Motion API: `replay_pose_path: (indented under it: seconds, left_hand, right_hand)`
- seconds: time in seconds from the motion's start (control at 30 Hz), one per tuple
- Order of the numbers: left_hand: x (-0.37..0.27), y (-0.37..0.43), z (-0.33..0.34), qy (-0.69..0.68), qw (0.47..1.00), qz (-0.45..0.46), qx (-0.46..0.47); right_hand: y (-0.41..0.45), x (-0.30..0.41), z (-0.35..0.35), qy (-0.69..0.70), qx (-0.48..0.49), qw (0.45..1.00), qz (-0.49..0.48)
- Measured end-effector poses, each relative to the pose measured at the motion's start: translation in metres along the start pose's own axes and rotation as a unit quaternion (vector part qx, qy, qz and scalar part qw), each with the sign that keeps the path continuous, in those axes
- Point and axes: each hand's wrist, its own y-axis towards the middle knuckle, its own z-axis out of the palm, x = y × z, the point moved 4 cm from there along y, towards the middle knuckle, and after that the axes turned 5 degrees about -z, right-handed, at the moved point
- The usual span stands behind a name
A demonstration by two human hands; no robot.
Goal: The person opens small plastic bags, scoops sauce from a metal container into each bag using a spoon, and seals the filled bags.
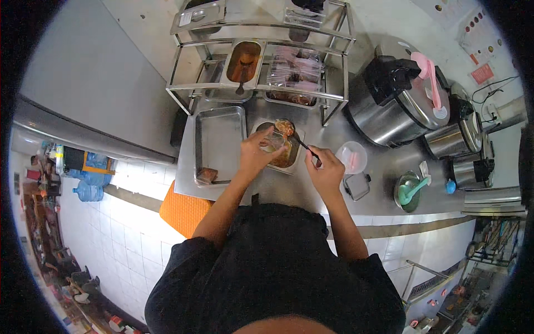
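Note:
In my left hand (255, 153) is a small clear plastic cup (273, 141), pinched between thumb and fingers. My right hand (324, 168) grips the dark handle of a ladle (306, 147). Chunky reddish-orange food (284, 127) fills the ladle's bowl, close to the cup's far side. Both are over a rectangular steel food pan (297, 162), which holds brownish food (284, 159). Left of it lies a large shallow metal tray (221, 142), with a small filled clear packet or cup (207, 175) in its near left corner. My left hand hides part of the food pan.
A steel rack (258, 87) at the back carries a pan of orange sauce (246, 56) and stacked clear containers (295, 69). Large cookers (396, 100) stand right. Nearer are a round translucent tub (351, 156), a clear lid (357, 186), and a metal bowl (408, 183) with a green ladle (411, 192).

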Motion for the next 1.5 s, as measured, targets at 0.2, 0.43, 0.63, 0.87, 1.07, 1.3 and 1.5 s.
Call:
replay_pose_path:
  seconds: [0.2,0.43,0.63,0.87,1.07,1.3,1.5]
  left_hand:
    - [-0.011,0.002,-0.005,0.009,1.0,0.012,-0.001]
    - [-0.016,0.004,-0.006,-0.035,0.999,-0.009,0.01]
    - [-0.006,0.003,-0.004,-0.056,0.998,-0.008,-0.01]
    - [-0.011,0.004,-0.007,-0.047,0.999,-0.008,-0.024]
    - [-0.008,0.005,-0.005,-0.066,0.998,-0.023,-0.004]
    - [-0.014,0.004,-0.014,-0.054,0.998,-0.011,-0.01]
    - [-0.006,-0.006,-0.018,-0.037,0.999,-0.019,-0.009]
  right_hand:
    - [-0.003,0.002,0.003,-0.055,-0.011,0.995,-0.082]
    - [-0.004,0.001,0.005,-0.074,-0.008,0.993,-0.09]
    - [0.0,0.012,-0.001,-0.109,-0.034,0.983,-0.146]
    - [-0.001,0.015,-0.003,-0.133,-0.016,0.973,-0.189]
    - [0.002,0.021,-0.003,-0.134,-0.032,0.964,-0.228]
    - [0.003,0.011,0.004,0.046,-0.021,0.999,0.006]
    - [-0.004,-0.022,0.026,-0.016,0.151,0.988,0.03]
